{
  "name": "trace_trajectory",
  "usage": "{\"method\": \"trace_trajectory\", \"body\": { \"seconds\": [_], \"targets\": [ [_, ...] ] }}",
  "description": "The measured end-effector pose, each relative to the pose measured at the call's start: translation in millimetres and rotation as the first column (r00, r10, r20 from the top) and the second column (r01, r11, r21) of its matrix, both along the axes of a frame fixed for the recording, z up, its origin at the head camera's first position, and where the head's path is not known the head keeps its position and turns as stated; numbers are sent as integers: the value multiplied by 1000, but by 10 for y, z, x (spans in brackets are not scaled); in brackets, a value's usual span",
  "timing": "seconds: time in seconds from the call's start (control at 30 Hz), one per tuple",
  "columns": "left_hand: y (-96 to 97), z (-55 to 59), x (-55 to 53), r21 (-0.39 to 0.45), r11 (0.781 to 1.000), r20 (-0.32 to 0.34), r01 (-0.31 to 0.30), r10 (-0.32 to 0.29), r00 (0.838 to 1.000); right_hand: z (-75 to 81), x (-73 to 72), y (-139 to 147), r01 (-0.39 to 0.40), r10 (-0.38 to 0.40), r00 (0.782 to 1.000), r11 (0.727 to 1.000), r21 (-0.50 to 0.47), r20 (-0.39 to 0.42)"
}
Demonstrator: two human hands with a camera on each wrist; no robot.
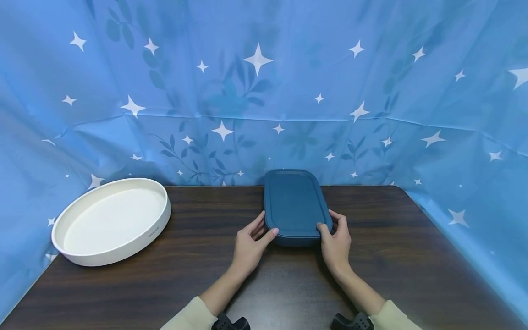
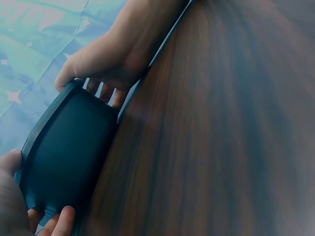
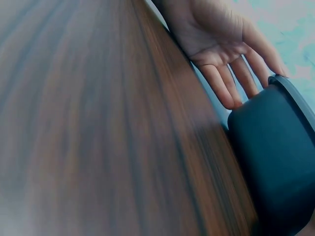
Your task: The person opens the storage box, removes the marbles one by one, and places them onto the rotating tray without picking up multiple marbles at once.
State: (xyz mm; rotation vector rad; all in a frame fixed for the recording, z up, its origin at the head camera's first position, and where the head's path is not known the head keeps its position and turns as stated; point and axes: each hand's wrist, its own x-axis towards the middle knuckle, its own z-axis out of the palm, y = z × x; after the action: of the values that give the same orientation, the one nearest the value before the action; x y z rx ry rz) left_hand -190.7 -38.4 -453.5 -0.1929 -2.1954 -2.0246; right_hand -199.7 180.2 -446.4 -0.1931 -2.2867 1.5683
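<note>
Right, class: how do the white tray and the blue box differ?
The white tray is round; the blue box is rectangular.
The tray is open-topped; the box is covered.
The tray is untouched; the left hand and right hand hold the box.
Both share the same backdrop, a star-patterned cloth.

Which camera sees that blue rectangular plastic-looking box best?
The head view: the dark blue rectangular lidded box, seemingly plastic, shows nearly whole there, top included. The left wrist view shows mostly its side; the right wrist view does too, but crops it at the right edge.
</note>
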Motion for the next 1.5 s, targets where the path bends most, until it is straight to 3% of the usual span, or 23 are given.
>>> {"method": "trace_trajectory", "body": {
  "seconds": [0.3, 0.6, 0.73, 0.83, 0.93, 1.0, 1.17, 1.27, 1.37, 1.5],
  "targets": [
    [-366, -7, 35, 10, 999, 9, -44, 43, 999, 6, -13, -320, -64, 64, 998, 998, 20, -26],
    [-432, -1, 55, 8, 999, 24, -49, 49, 999, 34, 16, -357, -120, 120, 993, 992, 41, 8],
    [-437, -2, 55, 6, 999, 30, -49, 49, 998, 58, 3, -356, -147, 152, 988, 981, 130, -34],
    [-432, -1, 58, 4, 999, 36, -48, 48, 998, 98, -5, -329, -155, 189, 975, 953, 259, -114],
    [-423, 2, 64, 9, 999, 42, -42, 41, 998, 155, -19, -285, -160, 266, 943, 890, 428, -201],
    [-422, 7, 66, 12, 999, 42, -36, 36, 998, 207, -27, -265, -176, 346, 908, 826, 535, -236],
    [-425, 7, 74, 7, 1000, 43, -29, 28, 999, 315, -24, -270, -260, 553, 819, 595, 761, -152],
    [-424, 4, 71, 5, 1000, 46, -23, 22, 999, 353, -22, -296, -279, 610, 787, 477, 833, -86],
    [-421, 3, 69, 11, 1000, 50, -16, 15, 999, 365, -29, -318, -281, 630, 774, 427, 860, -61],
    [-416, 8, 59, 3, 1000, 47, -22, 22, 999, 353, -46, -326, -274, 645, 762, 404, 873, -60]
  ]
}}
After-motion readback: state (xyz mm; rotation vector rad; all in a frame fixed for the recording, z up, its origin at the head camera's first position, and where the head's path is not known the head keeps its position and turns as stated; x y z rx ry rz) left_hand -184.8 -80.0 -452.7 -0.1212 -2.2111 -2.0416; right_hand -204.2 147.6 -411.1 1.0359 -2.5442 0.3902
